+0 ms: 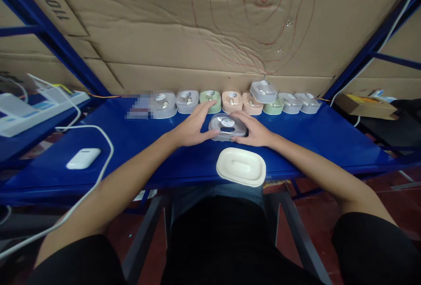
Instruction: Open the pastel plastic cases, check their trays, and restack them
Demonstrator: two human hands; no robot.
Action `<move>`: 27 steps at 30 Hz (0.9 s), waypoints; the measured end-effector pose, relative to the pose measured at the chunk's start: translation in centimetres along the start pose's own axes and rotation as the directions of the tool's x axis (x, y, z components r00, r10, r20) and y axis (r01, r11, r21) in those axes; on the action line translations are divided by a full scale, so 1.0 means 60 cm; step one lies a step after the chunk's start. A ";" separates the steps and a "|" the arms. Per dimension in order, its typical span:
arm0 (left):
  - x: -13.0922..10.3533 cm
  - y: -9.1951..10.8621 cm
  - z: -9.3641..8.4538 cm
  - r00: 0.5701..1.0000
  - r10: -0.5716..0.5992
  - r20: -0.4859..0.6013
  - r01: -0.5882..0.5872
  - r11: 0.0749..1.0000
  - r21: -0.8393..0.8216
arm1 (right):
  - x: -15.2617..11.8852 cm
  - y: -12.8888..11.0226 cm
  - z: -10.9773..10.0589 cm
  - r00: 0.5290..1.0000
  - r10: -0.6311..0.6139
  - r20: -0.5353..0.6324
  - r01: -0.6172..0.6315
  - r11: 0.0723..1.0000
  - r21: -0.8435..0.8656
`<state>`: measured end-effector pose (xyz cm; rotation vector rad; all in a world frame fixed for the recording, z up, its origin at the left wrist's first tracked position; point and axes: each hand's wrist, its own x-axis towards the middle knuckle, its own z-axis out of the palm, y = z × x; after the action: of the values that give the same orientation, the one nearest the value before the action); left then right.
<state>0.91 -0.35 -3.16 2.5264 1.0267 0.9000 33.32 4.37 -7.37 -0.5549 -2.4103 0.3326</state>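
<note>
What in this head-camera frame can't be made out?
- Blurred patch at the left end of the row of cases, head view: whatever lies there is masked.
- Gray case between left hand and right hand: its sides are covered by fingers.
- Labels on the row of cases: too small to read.
- White cable: its end runs off the left edge.

A grey case and a cream lid lie on a blue table. Behind stand grey, green and peach cases. Brown cardboard bears red scribbles.
</note>
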 end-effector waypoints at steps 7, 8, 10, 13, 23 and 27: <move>-0.025 0.103 0.067 0.780 0.602 0.171 -0.616 0.787 0.035 | -0.001 0.006 -0.008 1.000 0.015 -0.020 -0.016 1.000 -0.027; -0.028 0.114 0.082 0.751 0.624 0.216 -0.642 0.766 0.019 | -0.001 0.005 -0.009 0.999 0.033 -0.031 -0.034 0.998 -0.048; -0.032 0.129 0.101 0.724 0.635 0.270 -0.661 0.750 0.007 | 0.001 0.002 -0.013 0.996 0.062 -0.060 -0.067 0.995 -0.080; -0.033 0.133 0.105 0.734 0.619 0.280 -0.647 0.762 0.010 | 0.010 -0.002 -0.020 0.993 0.072 -0.096 -0.081 0.993 -0.091; -0.037 0.126 0.103 0.768 0.584 0.262 -0.616 0.786 0.050 | 0.030 -0.010 -0.013 0.998 0.063 -0.027 -0.065 0.995 -0.071; -0.035 0.125 0.104 0.776 0.577 0.256 -0.609 0.791 0.061 | 0.027 -0.010 -0.012 0.997 0.070 -0.011 -0.071 0.995 -0.064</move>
<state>7.69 -7.27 -5.49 3.0499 0.2017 0.6597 32.45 4.67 -5.76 -0.6698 -2.4045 0.2831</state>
